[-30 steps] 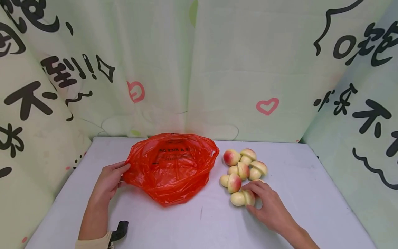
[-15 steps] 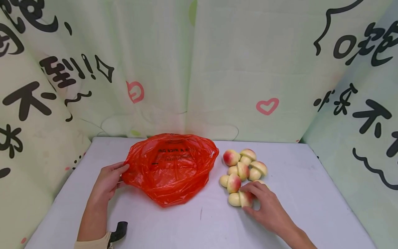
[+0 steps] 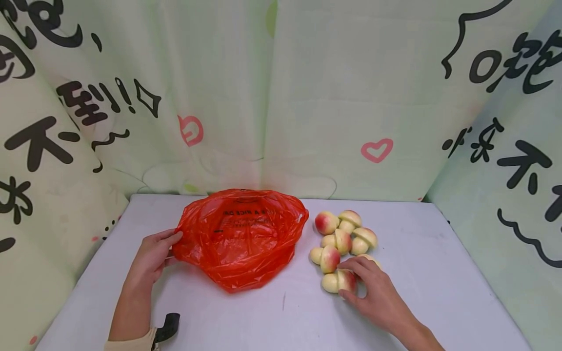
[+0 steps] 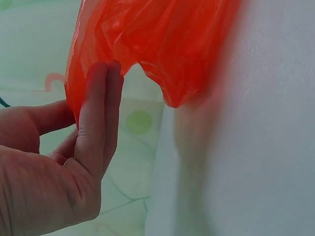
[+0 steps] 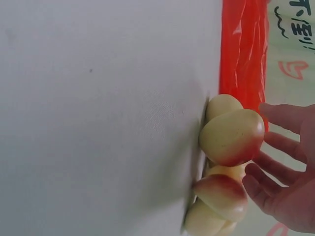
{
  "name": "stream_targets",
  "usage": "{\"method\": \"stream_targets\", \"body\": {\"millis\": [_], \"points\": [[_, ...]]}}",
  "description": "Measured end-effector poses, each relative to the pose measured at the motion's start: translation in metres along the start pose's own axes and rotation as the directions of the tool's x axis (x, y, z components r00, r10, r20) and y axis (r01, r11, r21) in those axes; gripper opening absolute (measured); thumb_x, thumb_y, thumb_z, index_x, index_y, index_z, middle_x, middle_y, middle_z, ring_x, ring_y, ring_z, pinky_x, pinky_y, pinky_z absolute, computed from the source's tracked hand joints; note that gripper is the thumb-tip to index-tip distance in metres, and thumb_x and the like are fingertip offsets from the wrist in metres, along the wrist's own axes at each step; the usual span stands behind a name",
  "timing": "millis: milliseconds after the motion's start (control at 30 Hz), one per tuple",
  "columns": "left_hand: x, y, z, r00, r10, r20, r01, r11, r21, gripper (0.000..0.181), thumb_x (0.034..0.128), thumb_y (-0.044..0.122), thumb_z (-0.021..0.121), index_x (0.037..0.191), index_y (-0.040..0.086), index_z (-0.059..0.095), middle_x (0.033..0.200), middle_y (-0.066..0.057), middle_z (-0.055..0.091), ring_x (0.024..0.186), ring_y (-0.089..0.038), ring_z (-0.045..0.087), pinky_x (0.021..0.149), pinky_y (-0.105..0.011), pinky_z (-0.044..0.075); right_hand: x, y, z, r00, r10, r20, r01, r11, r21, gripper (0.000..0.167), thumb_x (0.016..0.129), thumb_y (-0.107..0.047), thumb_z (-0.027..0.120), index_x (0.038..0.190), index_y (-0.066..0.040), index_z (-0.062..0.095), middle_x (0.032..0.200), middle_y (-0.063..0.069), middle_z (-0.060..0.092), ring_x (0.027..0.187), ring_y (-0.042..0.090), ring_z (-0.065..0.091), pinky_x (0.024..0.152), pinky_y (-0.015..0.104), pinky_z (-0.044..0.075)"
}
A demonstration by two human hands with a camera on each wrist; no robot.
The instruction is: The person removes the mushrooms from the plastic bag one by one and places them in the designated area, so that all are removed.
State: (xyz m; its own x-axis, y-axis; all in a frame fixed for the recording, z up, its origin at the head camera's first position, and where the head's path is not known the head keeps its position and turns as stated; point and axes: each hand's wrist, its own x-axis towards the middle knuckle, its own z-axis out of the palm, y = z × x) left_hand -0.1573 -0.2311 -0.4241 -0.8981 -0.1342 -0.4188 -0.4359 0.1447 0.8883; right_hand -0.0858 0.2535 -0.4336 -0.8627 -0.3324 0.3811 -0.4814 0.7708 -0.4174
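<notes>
My left hand [image 3: 153,256] pinches the left edge of a red plastic bag [image 3: 246,243] between thumb and fingers. In the left wrist view that bag [image 4: 162,39] hangs from the hand [image 4: 83,147], its mouth edge raised. My right hand [image 3: 375,292] is at the nearest toy mushroom [image 3: 331,282], thumb on the near side and fingers over the far side. In the right wrist view the hand's fingers [image 5: 283,145] are spread loosely beside the pale, red-tinged cap [image 5: 234,137]. Whether they touch it is hard to tell.
Several more toy mushrooms [image 3: 335,241] lie in a cluster to the right of the bag, one partly hidden by my right hand. Everything rests on a white table [image 3: 263,321]. A pale green printed curtain [image 3: 307,122] stands behind and at both sides.
The nearest mushroom has shifted slightly left with my right hand, next to the others. Since then it stays put while the thumb moves a little left. The left hand and bag barely change.
</notes>
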Motion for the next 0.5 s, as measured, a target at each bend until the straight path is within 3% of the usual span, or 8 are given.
{"method": "stream_targets", "body": {"millis": [200,300,367,400,500], "points": [[-0.002,0.005,0.000,0.999,0.045,0.006,-0.045,0.993,0.112,0.075,0.1074,0.050,0.050,0.162,0.003,0.031,0.153,-0.027,0.049,0.098,-0.016,0.066,0.078,-0.025,0.061,-0.002,-0.005,-0.001,0.999,0.024,-0.033,-0.024,1.000,0.004,0.044,0.078,-0.014,0.092,0.117,-0.016,0.073,0.116,-0.011,0.065,0.106,0.009,0.058,0.088,0.013,0.045],[-0.014,0.012,-0.002,0.989,0.118,-0.087,-0.088,0.953,0.288,0.080,0.1059,0.056,0.048,0.161,0.000,0.031,0.147,-0.031,0.053,0.103,-0.029,0.068,0.081,-0.036,0.063,0.000,-0.007,0.001,0.998,0.028,-0.052,-0.028,1.000,0.002,0.043,0.080,-0.015,0.090,0.120,-0.016,0.073,0.119,-0.010,0.066,0.107,0.010,0.057,0.088,0.013,0.046],[-0.025,0.019,-0.001,0.959,0.200,-0.200,-0.102,0.904,0.414,0.079,0.1059,0.054,0.048,0.160,-0.001,0.032,0.143,-0.032,0.054,0.112,-0.040,0.063,0.089,-0.048,0.061,0.001,-0.008,0.001,0.997,0.039,-0.067,-0.040,0.999,-0.009,0.043,0.082,-0.015,0.089,0.122,-0.015,0.073,0.122,-0.009,0.066,0.109,0.011,0.056,0.089,0.013,0.046],[-0.032,0.022,0.000,0.934,0.248,-0.258,-0.104,0.879,0.466,0.077,0.1060,0.051,0.049,0.159,-0.001,0.033,0.142,-0.033,0.054,0.117,-0.045,0.059,0.093,-0.055,0.058,0.002,-0.009,0.001,0.996,0.046,-0.075,-0.047,0.999,-0.017,0.043,0.083,-0.015,0.088,0.123,-0.015,0.073,0.124,-0.008,0.066,0.110,0.011,0.057,0.090,0.011,0.045],[-0.054,0.034,0.007,0.836,0.399,-0.377,-0.145,0.822,0.550,0.066,0.1067,0.039,0.052,0.158,0.000,0.037,0.143,-0.031,0.054,0.125,-0.051,0.050,0.101,-0.069,0.048,0.005,-0.013,0.000,0.993,0.068,-0.093,-0.070,0.997,-0.019,0.043,0.087,-0.014,0.085,0.128,-0.013,0.072,0.130,-0.005,0.066,0.117,0.014,0.058,0.096,0.007,0.040]]}}
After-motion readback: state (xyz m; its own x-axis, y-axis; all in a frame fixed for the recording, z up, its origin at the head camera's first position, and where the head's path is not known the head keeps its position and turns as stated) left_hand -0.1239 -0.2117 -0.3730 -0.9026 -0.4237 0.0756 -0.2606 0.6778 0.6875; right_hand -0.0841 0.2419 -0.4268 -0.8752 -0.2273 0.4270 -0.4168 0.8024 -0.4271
